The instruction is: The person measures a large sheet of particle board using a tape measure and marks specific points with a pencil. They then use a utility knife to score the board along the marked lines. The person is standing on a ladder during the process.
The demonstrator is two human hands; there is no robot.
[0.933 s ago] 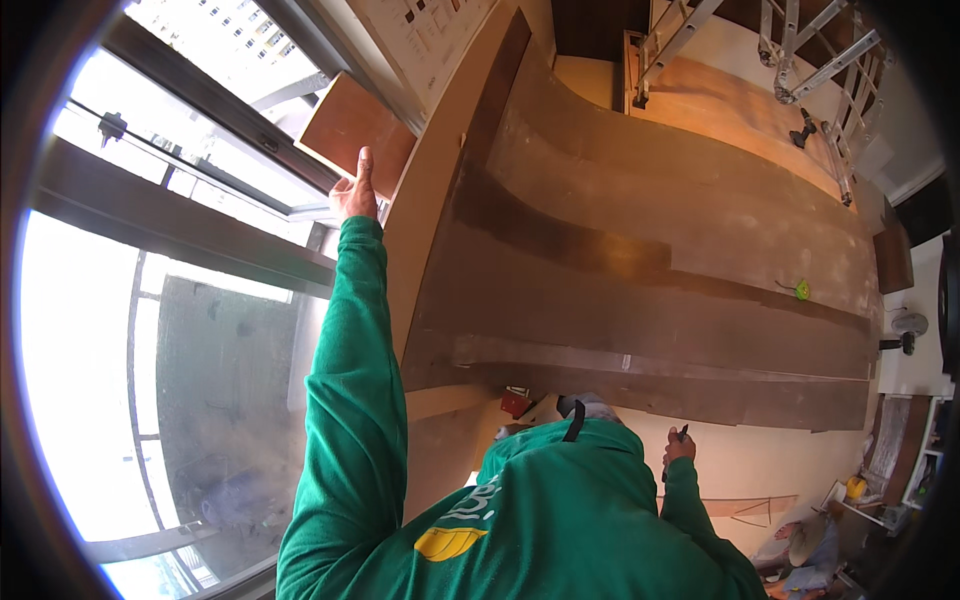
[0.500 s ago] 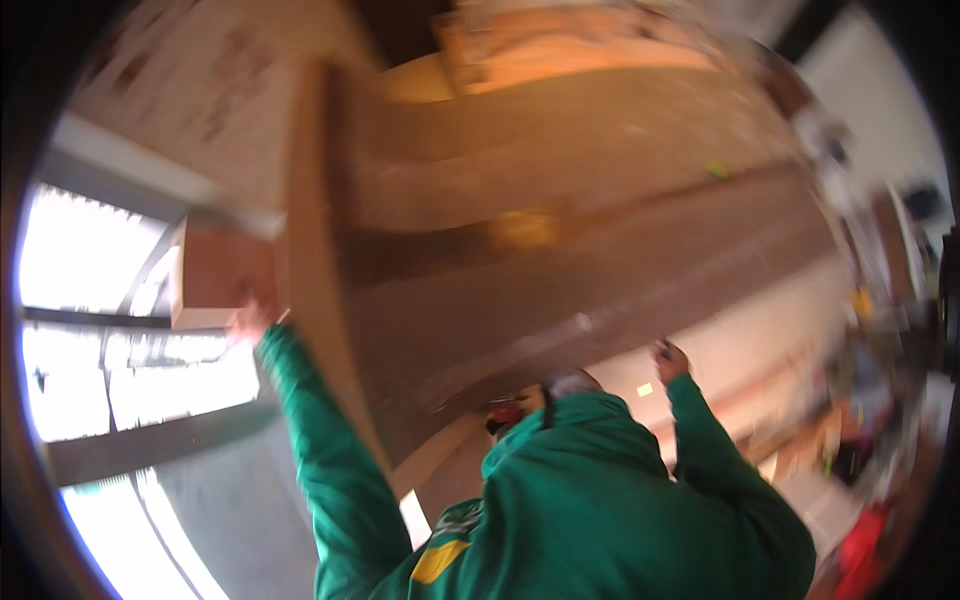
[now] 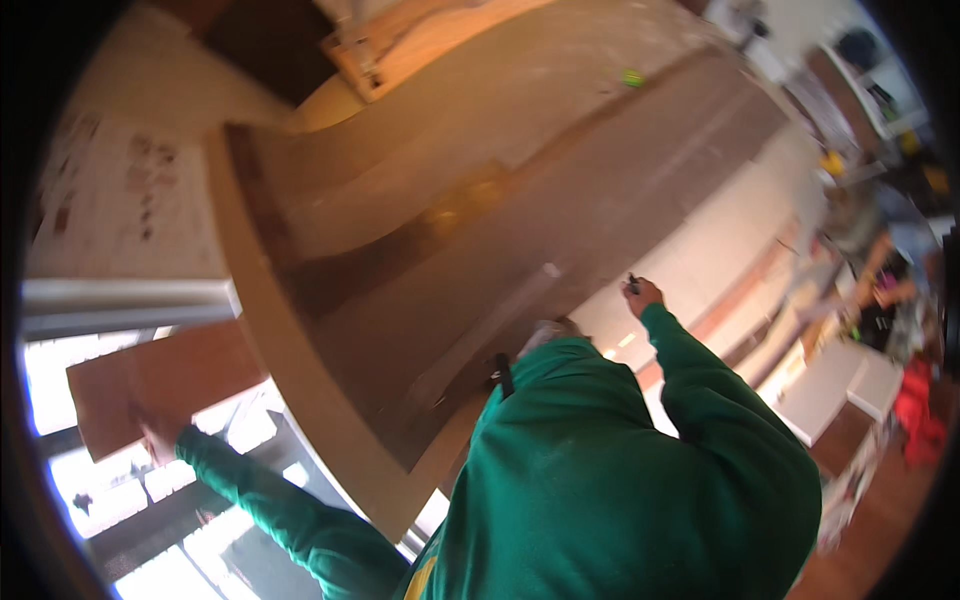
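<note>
At the far left, my left hand (image 3: 158, 440) is at the lower edge of a flat reddish-brown board (image 3: 190, 375). Its fingers curl onto the board, though blur softens them. The board sits beside the pale edge of a large brown wooden panel (image 3: 420, 330), in front of bright windows. Over the pale strip along the panel's near side is my right hand (image 3: 648, 295), closed around a small dark object (image 3: 633, 285) whose kind I cannot make out. Both arms wear green sleeves.
A round yellow-green item (image 3: 632, 77) lies on the panel's far part. At the right are a white box (image 3: 825, 385), a red cloth (image 3: 920, 415) and another person (image 3: 905, 255) among clutter. A light wooden piece (image 3: 390, 45) stands at the back.
The view has turned, so the panel appears tilted. My left hand and the board now show farther left and lower, with more of the board visible. My right hand still holds the dark object.
</note>
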